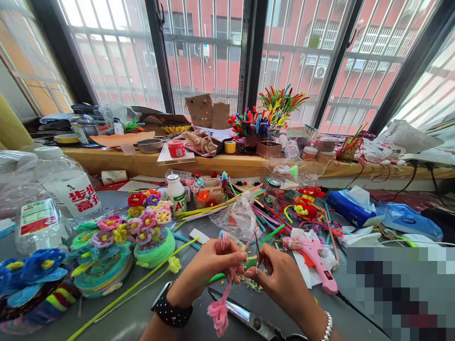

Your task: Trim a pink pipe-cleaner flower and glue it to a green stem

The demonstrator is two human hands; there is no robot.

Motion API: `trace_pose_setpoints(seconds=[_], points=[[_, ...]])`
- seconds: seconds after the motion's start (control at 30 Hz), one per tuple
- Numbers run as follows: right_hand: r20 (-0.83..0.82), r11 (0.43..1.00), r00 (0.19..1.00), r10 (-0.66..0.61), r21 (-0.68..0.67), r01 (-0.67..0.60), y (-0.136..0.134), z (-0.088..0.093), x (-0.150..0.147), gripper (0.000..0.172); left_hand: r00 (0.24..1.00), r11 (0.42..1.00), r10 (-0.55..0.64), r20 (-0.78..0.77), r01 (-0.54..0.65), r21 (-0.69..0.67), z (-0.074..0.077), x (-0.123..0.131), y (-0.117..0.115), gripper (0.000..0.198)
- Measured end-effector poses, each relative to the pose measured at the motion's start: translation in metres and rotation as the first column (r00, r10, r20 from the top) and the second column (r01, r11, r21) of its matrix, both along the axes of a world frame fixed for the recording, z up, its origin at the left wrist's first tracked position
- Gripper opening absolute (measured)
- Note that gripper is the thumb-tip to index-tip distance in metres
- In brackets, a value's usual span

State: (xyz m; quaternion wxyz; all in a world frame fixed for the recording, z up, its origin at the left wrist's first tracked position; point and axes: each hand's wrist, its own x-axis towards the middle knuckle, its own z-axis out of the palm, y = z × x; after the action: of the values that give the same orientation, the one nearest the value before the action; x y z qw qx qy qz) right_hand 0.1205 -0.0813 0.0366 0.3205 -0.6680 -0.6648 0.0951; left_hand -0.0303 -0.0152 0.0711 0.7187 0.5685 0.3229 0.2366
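My left hand, with a dark watch at the wrist, is closed on a pink pipe cleaner. One end hangs down as a fluffy pink flower; the other points up past the fingers. A small pair of scissors is in my right hand, its blades upright beside the pink stem. Whether the blades touch the stem, I cannot tell. Below both hands lies a larger pair of metal shears on the grey table. Green pipe cleaners and small yellow clippings are just behind the hands.
To the left stand pipe-cleaner flower pots and large plastic bottles. A pink glue gun with a black cord lies at right, near a blue tissue pack. A crumpled clear bag and a white bottle are behind.
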Motion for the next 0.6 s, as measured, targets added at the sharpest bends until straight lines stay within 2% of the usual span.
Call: trace_pose_setpoints(seconds=[0.17,0.4,0.6], points=[[0.001,0.999,0.999,-0.036,0.009,0.036,0.0007,0.0012,0.001,0.037,0.997,0.997,-0.075,0.002,0.075,0.003,-0.0014,-0.0008,0.0027,0.023],[-0.016,0.998,0.998,-0.065,0.018,0.066,0.0011,-0.0019,0.0027,0.04,0.997,0.997,-0.08,0.008,0.08,-0.011,-0.0039,-0.0021,0.0035,0.024],[-0.092,1.0,0.996,-0.008,-0.03,0.005,0.0024,-0.0008,0.0031,0.042,0.996,0.996,-0.084,0.003,0.084,-0.011,-0.0043,-0.002,0.004,0.027]])
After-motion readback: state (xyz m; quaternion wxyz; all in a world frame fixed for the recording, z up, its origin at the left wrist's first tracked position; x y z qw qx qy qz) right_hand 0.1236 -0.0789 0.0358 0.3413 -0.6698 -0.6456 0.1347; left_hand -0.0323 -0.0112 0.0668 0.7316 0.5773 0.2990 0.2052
